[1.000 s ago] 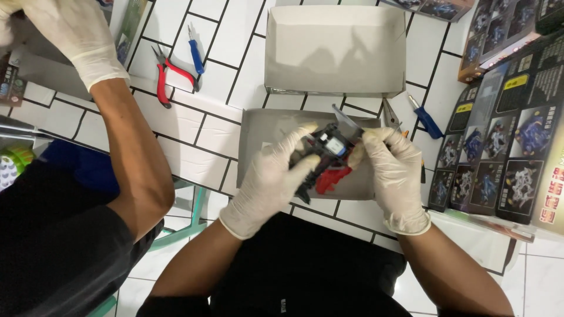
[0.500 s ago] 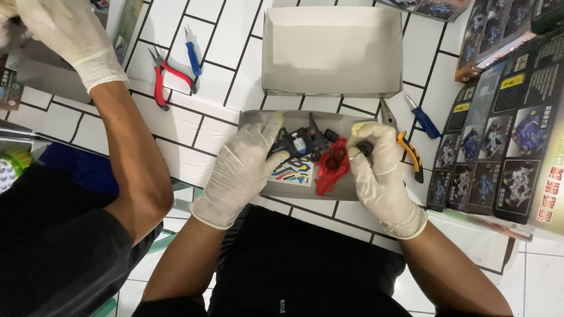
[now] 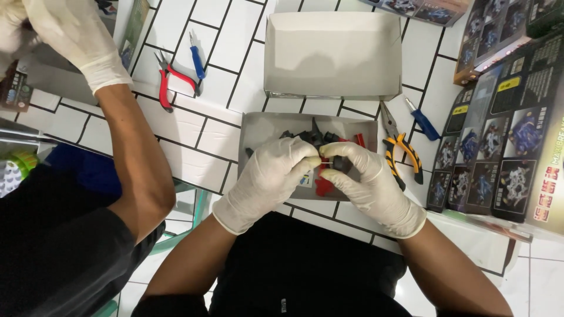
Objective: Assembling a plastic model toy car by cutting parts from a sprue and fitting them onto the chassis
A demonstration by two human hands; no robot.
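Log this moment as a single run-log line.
left hand: gloved, pinching small part | right hand: gloved, pinching same part | below: grey tray with black, red pieces

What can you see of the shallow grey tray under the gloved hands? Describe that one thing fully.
The grey tray is a shallow, open, rectangular box half, apparently of plain cardboard, lying flat on the white tiled table, just below a larger white box half. It holds small black and red plastic parts and what looks like a coloured sheet. The left hand and right hand, both in white gloves, work over its middle, hiding much of its floor. Yellow-handled pliers lie beside its right wall.
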